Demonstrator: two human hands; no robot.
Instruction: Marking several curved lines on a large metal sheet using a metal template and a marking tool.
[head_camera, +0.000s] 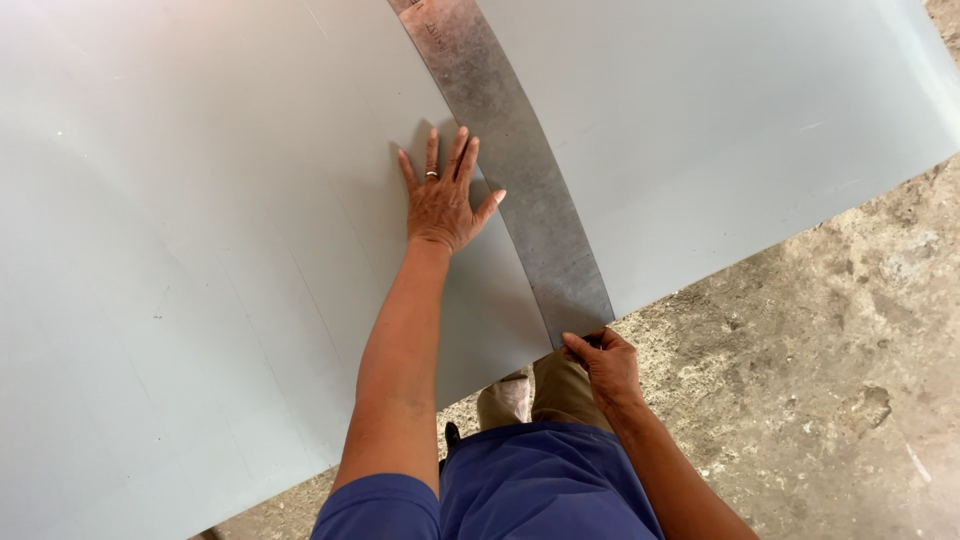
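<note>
A large pale grey sheet lies flat and fills most of the view. Across it runs a long dull metal straightedge, from the top centre down to the sheet's near edge. My left hand presses flat on the sheet with fingers spread, a ring on one finger, its thumb and fingertips touching the straightedge's left side. My right hand pinches the near end of the straightedge at the sheet's edge.
Rough concrete floor shows at the lower right, beyond the sheet's near edge. My blue shirt and khaki trousers are at the bottom centre, close to that edge.
</note>
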